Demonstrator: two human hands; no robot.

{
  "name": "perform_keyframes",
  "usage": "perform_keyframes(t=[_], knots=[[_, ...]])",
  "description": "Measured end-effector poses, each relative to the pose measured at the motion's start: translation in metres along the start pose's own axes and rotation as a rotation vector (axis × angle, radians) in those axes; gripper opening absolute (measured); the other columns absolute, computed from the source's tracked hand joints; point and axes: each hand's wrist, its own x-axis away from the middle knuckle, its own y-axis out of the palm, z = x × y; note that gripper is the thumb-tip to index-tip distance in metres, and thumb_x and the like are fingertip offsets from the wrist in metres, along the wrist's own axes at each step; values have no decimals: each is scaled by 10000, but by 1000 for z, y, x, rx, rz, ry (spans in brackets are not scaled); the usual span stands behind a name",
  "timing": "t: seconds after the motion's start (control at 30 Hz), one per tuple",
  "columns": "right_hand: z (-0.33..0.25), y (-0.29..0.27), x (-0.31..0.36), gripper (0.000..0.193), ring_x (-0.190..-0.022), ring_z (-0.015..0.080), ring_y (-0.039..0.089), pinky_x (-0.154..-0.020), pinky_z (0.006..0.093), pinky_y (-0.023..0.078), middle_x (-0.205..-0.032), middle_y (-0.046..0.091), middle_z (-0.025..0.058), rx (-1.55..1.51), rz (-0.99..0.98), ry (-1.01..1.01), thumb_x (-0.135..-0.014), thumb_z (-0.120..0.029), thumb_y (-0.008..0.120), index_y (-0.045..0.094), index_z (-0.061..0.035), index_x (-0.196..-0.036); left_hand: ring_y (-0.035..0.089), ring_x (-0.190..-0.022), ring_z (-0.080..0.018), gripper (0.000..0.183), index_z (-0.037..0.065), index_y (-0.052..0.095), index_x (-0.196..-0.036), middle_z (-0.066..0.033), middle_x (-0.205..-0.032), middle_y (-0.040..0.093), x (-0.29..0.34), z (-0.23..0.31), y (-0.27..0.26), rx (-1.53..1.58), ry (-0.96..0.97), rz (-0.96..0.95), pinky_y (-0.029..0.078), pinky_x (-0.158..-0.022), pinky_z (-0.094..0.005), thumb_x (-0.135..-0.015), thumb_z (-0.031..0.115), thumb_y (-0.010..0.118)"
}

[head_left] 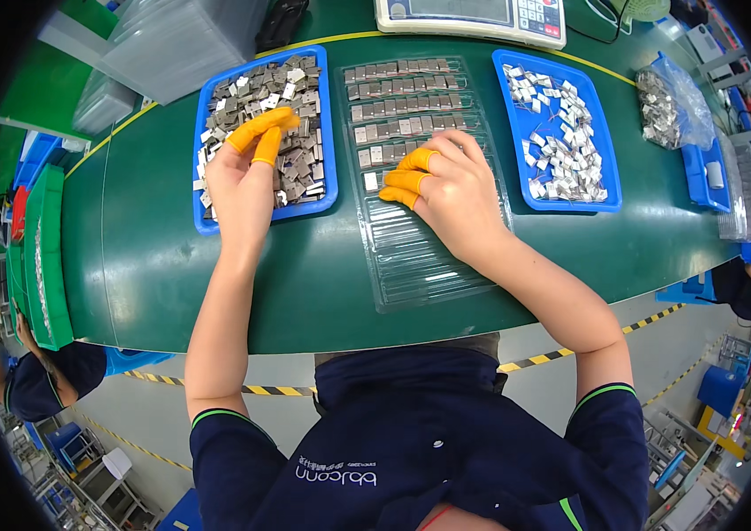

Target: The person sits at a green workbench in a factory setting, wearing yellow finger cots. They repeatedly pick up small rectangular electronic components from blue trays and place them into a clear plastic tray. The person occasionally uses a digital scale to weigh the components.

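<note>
My left hand [247,173], with yellow finger cots on thumb and forefinger, hovers over a blue tray [332,168] heaped with small flat grey metal pieces [296,93]. Its two capped fingertips come together; anything between them is too small to make out. Under my right hand [459,195] lies a clear plastic blister tray [420,265] with narrow slots. Its far rows hold grey metal pieces [406,104], while the near slots show bare plastic. Yellow-capped fingers of that hand close at the row's edge beside a bright piece [370,181]; their tips hide what they grip.
Right of the blister tray, a second blue tray [610,168] holds small white parts with thin leads. A scale [473,22] stands at the back. Stacked clear trays [185,44] rise back left. A green bin [46,257] sits at the left edge, a bag of pieces [663,106] far right.
</note>
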Motion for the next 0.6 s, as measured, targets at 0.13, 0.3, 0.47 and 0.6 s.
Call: perform_keyframes(t=[0.13, 0.3, 0.47, 0.6], knots=[[3, -9, -6, 170, -822, 191, 535, -875, 366, 397, -779, 599, 13, 9, 129, -32, -616, -169, 709, 677, -92, -764, 605, -858, -142, 208, 2, 657, -984, -94, -909, 664, -9, -6, -7, -192, -102, -52, 465, -774, -251, -782, 18, 610], [50, -75, -14, 228, -852, 304, 570, -766, 376, 435, -859, 635, 137, 141, 95, 462, -723, -159, 684, 663, -23, -906, 555, -879, -205, 198, 65, 709, -855, -80, -837, 643, -16, 13, -22, -694, 253, -242, 424, -831, -300, -658, 73, 728], [96, -93, 24, 235, -869, 322, 608, -767, 382, 470, -955, 626, 192, 282, -178, 654, -734, -65, 657, 652, -28, -967, 504, -889, -247, 280, 75, 713, -845, -85, -832, 632, -18, 12, -32, -871, 217, -376, 336, -892, -350, -585, 157, 779], [100, -84, 19, 189, -828, 310, 624, -745, 368, 480, -910, 645, 181, 198, -185, 811, -723, -26, 649, 665, -12, -910, 503, -903, -249, 295, 74, 711, -854, -77, -874, 630, -13, 10, -25, -926, 265, -371, 321, -901, -365, -581, 157, 782]])
